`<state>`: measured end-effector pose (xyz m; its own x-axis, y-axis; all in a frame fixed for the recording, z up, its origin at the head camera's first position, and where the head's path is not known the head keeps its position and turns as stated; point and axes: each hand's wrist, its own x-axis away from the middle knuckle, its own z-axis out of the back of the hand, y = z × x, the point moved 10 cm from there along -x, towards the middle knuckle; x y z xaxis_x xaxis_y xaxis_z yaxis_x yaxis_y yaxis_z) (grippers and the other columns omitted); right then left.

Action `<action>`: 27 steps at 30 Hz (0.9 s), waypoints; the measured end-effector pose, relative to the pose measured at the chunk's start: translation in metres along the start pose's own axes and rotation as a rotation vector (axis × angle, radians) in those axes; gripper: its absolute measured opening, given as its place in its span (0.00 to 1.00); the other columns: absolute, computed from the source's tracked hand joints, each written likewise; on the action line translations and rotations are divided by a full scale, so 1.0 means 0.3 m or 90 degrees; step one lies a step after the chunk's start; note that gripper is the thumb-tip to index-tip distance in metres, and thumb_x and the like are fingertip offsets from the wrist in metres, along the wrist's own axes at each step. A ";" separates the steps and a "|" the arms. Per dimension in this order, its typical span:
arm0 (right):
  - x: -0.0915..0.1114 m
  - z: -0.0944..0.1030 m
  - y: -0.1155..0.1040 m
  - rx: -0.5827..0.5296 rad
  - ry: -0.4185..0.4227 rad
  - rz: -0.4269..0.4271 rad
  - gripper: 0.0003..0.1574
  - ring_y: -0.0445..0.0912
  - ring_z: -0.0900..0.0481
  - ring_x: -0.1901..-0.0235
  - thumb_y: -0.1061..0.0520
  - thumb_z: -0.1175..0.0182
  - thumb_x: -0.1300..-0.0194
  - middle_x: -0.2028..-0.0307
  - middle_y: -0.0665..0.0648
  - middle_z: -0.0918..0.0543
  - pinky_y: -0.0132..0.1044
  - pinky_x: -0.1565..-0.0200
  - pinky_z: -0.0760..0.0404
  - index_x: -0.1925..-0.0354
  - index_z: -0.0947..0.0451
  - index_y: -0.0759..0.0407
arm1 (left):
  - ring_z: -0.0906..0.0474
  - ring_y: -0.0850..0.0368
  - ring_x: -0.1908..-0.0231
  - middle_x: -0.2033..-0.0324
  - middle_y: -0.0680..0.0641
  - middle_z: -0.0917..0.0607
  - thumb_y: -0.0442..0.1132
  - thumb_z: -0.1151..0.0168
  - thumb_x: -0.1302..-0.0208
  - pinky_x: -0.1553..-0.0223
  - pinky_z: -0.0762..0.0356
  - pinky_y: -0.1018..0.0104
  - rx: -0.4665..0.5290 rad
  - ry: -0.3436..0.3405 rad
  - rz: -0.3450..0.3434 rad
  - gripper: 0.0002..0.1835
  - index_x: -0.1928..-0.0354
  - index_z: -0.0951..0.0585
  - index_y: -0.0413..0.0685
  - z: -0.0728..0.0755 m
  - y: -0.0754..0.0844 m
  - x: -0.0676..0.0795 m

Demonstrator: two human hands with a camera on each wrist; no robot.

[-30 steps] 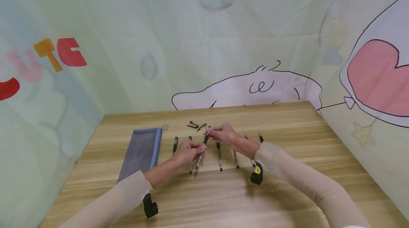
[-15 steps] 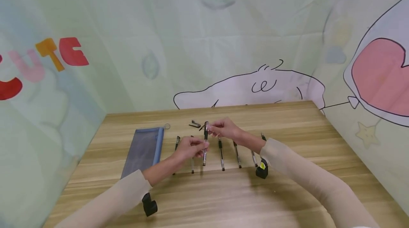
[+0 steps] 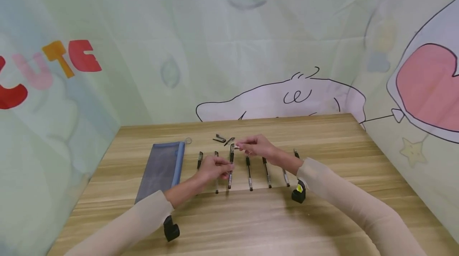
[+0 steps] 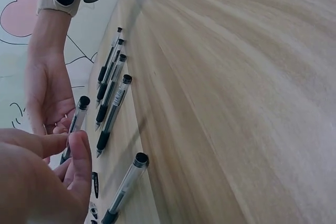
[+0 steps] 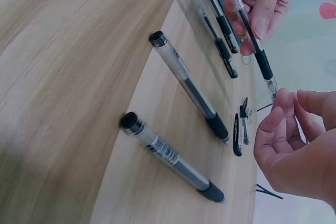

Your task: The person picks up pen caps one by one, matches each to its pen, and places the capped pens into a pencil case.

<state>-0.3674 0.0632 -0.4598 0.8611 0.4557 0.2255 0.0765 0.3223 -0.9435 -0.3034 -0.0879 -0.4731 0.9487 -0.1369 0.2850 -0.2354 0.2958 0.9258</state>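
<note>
In the head view, a clear gel pen with a black grip point(image 3: 232, 154) is held upright-ish over the table. My left hand point(image 3: 213, 169) pinches its barrel between thumb and fingers. At the pen's grip end, my right hand point(image 3: 256, 146) has its fingertips drawn together; in the right wrist view the right fingers point(image 5: 283, 121) meet the end beyond the black grip, partly hiding it. The left wrist view shows the held pen point(image 4: 79, 115) rising between thumb and forefinger. Beside the hands, a row of similar pens point(image 3: 249, 173) lies on the wooden table.
A blue mesh zip pouch point(image 3: 159, 170) lies at the left, its ring near the back. Loose black-clipped pen caps point(image 3: 220, 138) lie behind the hands. Two pens point(image 3: 216, 184) lie left of the held one. A printed cloth wall point(image 3: 161, 48) stands behind the table point(image 3: 251, 228).
The held pen has swung from slanted to nearly upright, then dropped slightly. My right fingers have shifted a little to the right of its top, while the left hand keeps its pinch.
</note>
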 end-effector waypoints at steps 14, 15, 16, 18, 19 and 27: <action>0.028 0.051 0.036 -0.014 0.016 -0.018 0.20 0.47 0.17 0.56 0.56 0.43 0.23 0.49 0.64 0.16 0.44 0.45 0.16 0.39 0.20 0.63 | 0.17 0.61 0.77 0.65 0.38 0.10 0.32 0.28 0.38 0.68 0.13 0.68 -0.023 0.050 -0.011 0.09 0.59 0.14 0.34 0.003 -0.018 -0.029; 0.030 0.055 0.038 -0.013 0.019 -0.020 0.20 0.47 0.17 0.56 0.56 0.43 0.23 0.50 0.62 0.16 0.43 0.46 0.16 0.39 0.20 0.63 | 0.17 0.61 0.77 0.66 0.38 0.10 0.31 0.29 0.38 0.68 0.13 0.68 -0.027 0.053 -0.014 0.08 0.59 0.14 0.34 0.005 -0.016 -0.030; 0.031 0.059 0.041 -0.013 0.021 -0.022 0.20 0.47 0.18 0.56 0.56 0.43 0.23 0.52 0.61 0.15 0.41 0.48 0.17 0.39 0.20 0.63 | 0.17 0.61 0.77 0.67 0.39 0.10 0.31 0.28 0.39 0.69 0.13 0.68 -0.037 0.055 -0.015 0.08 0.60 0.14 0.34 0.007 -0.015 -0.031; 0.033 0.066 0.048 -0.015 0.025 -0.025 0.20 0.45 0.18 0.58 0.56 0.44 0.23 0.54 0.57 0.15 0.38 0.51 0.17 0.39 0.20 0.63 | 0.16 0.61 0.78 0.69 0.41 0.10 0.32 0.28 0.39 0.70 0.13 0.68 -0.070 0.054 -0.021 0.07 0.61 0.13 0.35 0.007 -0.014 -0.034; 0.033 0.069 0.052 -0.018 0.026 -0.026 0.20 0.45 0.18 0.59 0.56 0.44 0.23 0.55 0.56 0.15 0.36 0.52 0.18 0.39 0.20 0.63 | 0.16 0.61 0.78 0.69 0.41 0.10 0.32 0.27 0.39 0.71 0.13 0.68 -0.084 0.052 -0.023 0.07 0.62 0.13 0.36 0.006 -0.014 -0.035; 0.033 0.073 0.066 -0.055 0.014 -0.028 0.21 0.41 0.19 0.63 0.57 0.45 0.22 0.58 0.54 0.16 0.32 0.60 0.23 0.38 0.22 0.66 | 0.16 0.61 0.80 0.73 0.44 0.10 0.33 0.25 0.41 0.74 0.15 0.69 -0.141 0.063 -0.040 0.05 0.66 0.11 0.39 0.000 -0.014 -0.045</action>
<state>-0.3683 0.0922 -0.4709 0.8666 0.4243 0.2626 0.1565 0.2687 -0.9504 -0.3152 -0.0874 -0.4809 0.9787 -0.0715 0.1926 -0.1335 0.4913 0.8607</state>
